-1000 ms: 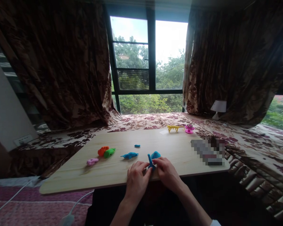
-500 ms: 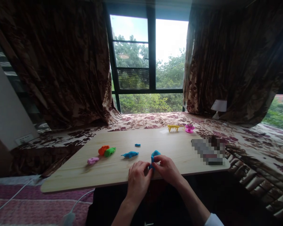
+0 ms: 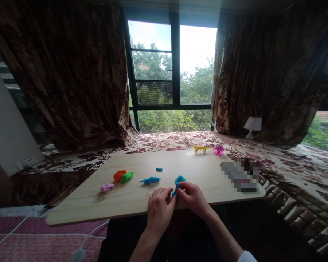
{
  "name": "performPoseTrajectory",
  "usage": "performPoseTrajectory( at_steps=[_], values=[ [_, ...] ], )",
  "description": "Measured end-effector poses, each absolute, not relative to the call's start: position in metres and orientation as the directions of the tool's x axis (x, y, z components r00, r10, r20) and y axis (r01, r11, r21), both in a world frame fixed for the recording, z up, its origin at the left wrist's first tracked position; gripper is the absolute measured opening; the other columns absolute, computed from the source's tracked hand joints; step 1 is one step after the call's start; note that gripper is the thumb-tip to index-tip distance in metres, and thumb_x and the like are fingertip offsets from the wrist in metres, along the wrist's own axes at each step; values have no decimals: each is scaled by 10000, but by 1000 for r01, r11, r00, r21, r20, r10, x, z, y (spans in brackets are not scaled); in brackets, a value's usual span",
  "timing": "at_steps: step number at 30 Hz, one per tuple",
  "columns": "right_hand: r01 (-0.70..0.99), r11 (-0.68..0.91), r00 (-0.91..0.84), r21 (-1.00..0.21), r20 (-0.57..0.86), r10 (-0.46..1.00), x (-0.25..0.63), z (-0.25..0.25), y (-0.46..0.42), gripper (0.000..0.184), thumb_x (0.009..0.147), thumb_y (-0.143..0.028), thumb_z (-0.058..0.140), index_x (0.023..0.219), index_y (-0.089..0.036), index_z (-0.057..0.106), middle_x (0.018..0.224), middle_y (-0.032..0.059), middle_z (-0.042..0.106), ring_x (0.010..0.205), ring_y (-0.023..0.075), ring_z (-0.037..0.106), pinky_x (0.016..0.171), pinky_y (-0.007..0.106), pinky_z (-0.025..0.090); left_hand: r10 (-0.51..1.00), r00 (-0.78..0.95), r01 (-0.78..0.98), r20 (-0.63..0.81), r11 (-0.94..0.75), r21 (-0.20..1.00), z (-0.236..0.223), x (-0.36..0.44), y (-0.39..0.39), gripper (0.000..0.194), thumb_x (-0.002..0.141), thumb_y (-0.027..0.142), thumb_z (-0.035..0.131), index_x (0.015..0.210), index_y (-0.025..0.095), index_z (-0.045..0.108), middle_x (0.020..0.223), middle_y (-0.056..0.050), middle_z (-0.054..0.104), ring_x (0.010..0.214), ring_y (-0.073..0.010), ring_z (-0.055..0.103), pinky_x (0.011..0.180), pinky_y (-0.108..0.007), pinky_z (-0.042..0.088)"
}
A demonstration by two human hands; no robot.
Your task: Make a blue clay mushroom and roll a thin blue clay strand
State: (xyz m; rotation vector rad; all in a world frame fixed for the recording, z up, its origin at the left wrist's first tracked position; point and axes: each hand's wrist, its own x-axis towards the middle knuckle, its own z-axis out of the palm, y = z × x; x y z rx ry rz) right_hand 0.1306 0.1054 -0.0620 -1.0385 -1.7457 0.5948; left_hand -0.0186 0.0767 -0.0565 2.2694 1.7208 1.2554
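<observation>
- Lower centre: your left hand (image 3: 159, 208) and right hand (image 3: 193, 198) pinch the blue strip (image 3: 176, 188), fingertips nearly closed, likely steadying both sides.
- The blue lump (image 3: 180, 178) sits just beyond, probably for easy reach.

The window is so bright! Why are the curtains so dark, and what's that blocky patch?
Head view: daylight washes the window nearly white up top, probably leaving the curtains dark; also head view: the blocky patch is pixelated, hiding what's there.

Yellow figure (image 3: 200, 149); orange lump (image 3: 119, 175).
</observation>
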Motion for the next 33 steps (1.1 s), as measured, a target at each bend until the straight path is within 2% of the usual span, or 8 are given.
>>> performPoseTrajectory(
  at_steps=[8, 17, 22, 29, 31, 33],
  values=[
    [307, 545, -143, -781, 528, 837, 128, -56, 107, 236, 824, -234, 551, 1027, -201, 666, 962, 47, 660, 861, 181, 635, 713, 282, 510, 814, 67, 811, 577, -381, 444, -56, -13, 77, 227, 850, 340, 486, 903, 262, 693, 826, -37, 667, 871, -230, 580, 808, -383, 405],
    [302, 579, -137, -757, 566, 813, 122, -55, 118, 126, 799, -212, 592, 879, -197, 688, 813, 11, 638, 761, 147, 622, 708, 268, 507, 814, 72, 817, 577, -380, 434, -56, -14, 77, 240, 858, 343, 470, 885, 268, 696, 827, -36, 669, 868, -230, 580, 812, -382, 400],
    [333, 593, -195, -733, 562, 804, 126, -46, 117, 168, 801, -235, 605, 940, -217, 698, 814, 8, 653, 762, 152, 635, 705, 263, 499, 817, 76, 815, 571, -381, 436, -55, -14, 76, 251, 862, 365, 460, 894, 278, 693, 829, -29, 669, 871, -228, 577, 813, -379, 399],
    [378, 605, -207, -700, 574, 793, 123, -38, 116, 117, 811, -243, 604, 821, -226, 719, 803, 13, 667, 790, 167, 635, 742, 267, 482, 822, 72, 815, 564, -375, 442, -55, -15, 76, 248, 859, 360, 465, 892, 270, 694, 827, -29, 666, 869, -229, 575, 818, -386, 396],
    [383, 603, -203, -700, 573, 794, 123, -39, 117, 125, 814, -247, 602, 857, -227, 717, 809, 12, 671, 783, 165, 638, 745, 267, 486, 822, 72, 815, 564, -375, 442, -55, -15, 76, 249, 860, 358, 463, 894, 270, 693, 826, -30, 665, 870, -230, 574, 820, -386, 395],
    [388, 599, -195, -701, 572, 796, 127, -41, 116, 185, 831, -250, 580, 979, -233, 691, 841, 14, 676, 792, 165, 641, 749, 273, 493, 822, 72, 814, 564, -376, 444, -56, -14, 76, 242, 857, 352, 467, 897, 267, 690, 829, -31, 664, 872, -230, 573, 824, -387, 394]
  ],
)
